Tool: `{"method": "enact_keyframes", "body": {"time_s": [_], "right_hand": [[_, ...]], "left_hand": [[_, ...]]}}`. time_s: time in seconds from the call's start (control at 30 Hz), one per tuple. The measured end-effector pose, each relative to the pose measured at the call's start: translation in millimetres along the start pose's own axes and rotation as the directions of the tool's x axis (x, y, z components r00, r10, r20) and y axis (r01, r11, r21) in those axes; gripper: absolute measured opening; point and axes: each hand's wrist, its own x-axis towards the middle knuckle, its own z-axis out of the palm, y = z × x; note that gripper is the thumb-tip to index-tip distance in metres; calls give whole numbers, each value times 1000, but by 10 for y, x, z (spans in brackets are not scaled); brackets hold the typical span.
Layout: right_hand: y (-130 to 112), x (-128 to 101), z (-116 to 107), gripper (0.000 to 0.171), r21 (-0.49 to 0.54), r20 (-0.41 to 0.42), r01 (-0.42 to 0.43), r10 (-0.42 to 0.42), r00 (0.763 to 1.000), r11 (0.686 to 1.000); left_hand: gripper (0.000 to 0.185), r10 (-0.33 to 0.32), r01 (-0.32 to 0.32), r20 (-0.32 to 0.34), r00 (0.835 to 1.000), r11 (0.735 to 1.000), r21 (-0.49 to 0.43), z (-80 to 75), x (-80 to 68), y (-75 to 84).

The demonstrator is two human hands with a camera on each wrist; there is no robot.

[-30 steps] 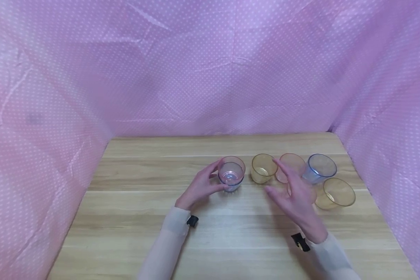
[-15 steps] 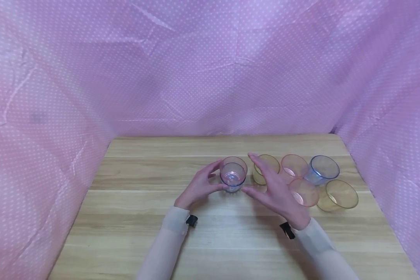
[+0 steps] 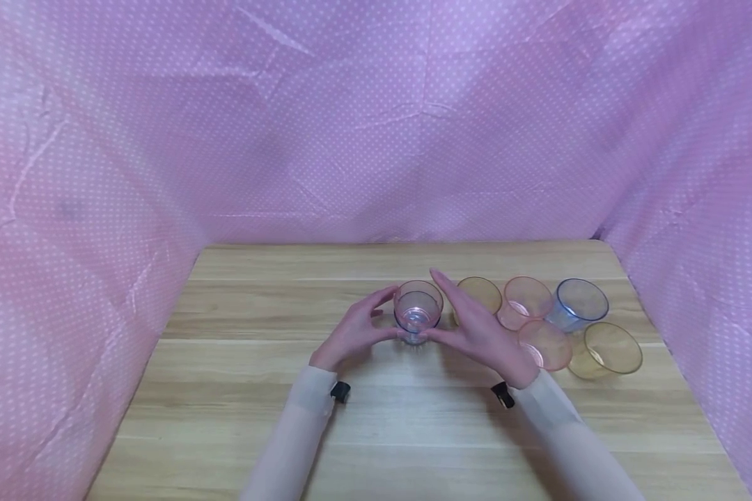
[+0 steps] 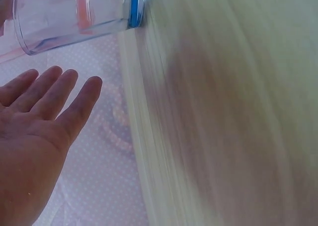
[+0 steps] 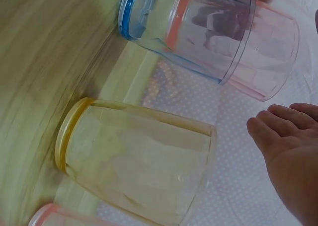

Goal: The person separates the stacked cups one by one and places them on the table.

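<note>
A clear pink-tinted cup (image 3: 418, 292) sits nested in a blue-rimmed cup (image 5: 208, 37), both upright on the wooden table. My left hand (image 3: 358, 332) is at the stack's left side, thumb near its front. In the left wrist view its fingers (image 4: 79, 104) look straight and apart from the cup wall. My right hand (image 3: 479, 332) is at the stack's right, thumb toward the front and fingers extended. The right wrist view shows its fingers (image 5: 285, 124) straight, with a gap to the cups. Whether either thumb touches the stack I cannot tell.
Right of the stack stands a yellow cup (image 3: 481, 289), partly behind my right hand. Beyond it are two pink cups (image 3: 526, 299), one nearer me, a blue cup (image 3: 579, 303) and another yellow cup (image 3: 611, 348). Pink dotted cloth (image 3: 376, 139) surrounds the wooden table (image 3: 401, 431).
My right hand has moved left from the cups on the right to the nested stack, passing in front of the yellow cup. My left hand has stayed beside the stack.
</note>
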Motion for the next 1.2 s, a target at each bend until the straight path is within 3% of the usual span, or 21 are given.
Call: {"method": "enact_keyframes", "body": {"time_s": [0.5, 0.87, 1.2], "right_hand": [[115, 172, 41, 100, 94, 154, -131, 116, 981, 987], [156, 220, 65, 98, 107, 199, -134, 110, 974, 985], [212, 221, 77, 94, 133, 195, -121, 93, 976, 984]], "left_hand": [[94, -27, 27, 146, 989, 1000, 8, -106, 135, -36], [88, 12, -3, 238, 971, 999, -40, -137, 194, -61], [82, 25, -19, 263, 964, 999, -26, -120, 222, -45]]}}
